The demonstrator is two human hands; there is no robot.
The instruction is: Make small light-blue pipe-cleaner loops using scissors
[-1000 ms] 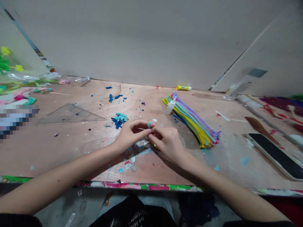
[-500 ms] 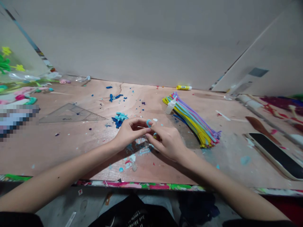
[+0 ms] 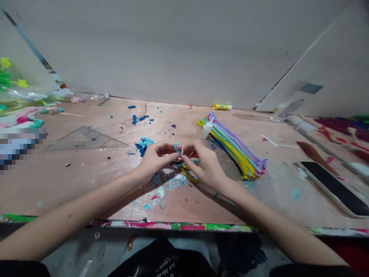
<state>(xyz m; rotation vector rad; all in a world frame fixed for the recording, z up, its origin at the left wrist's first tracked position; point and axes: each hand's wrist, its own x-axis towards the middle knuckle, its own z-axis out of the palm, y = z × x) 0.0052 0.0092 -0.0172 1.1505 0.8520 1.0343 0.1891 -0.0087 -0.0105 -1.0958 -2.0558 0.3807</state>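
Between my two hands a light-blue pipe cleaner, bent into a small loop, is held above the table. My left hand pinches it with thumb and forefinger. From the other side my right hand closes thumb and fingers on it too. Below the right hand, yellow scissor-like handles show in part; the hand covers the rest. Just behind my left hand lies a little heap of light- and dark-blue pipe cleaner pieces.
A bundle of coloured pipe cleaners lies to the right with a white squeeze bottle against it. A clear set square is at left, a yellow glue stick at the back, a phone at right. Scraps dot the table.
My right fingers have shifted up and curled, and the blue loop now shows more openly between the fingertips. More of the yellow thing beneath the right hand is visible.
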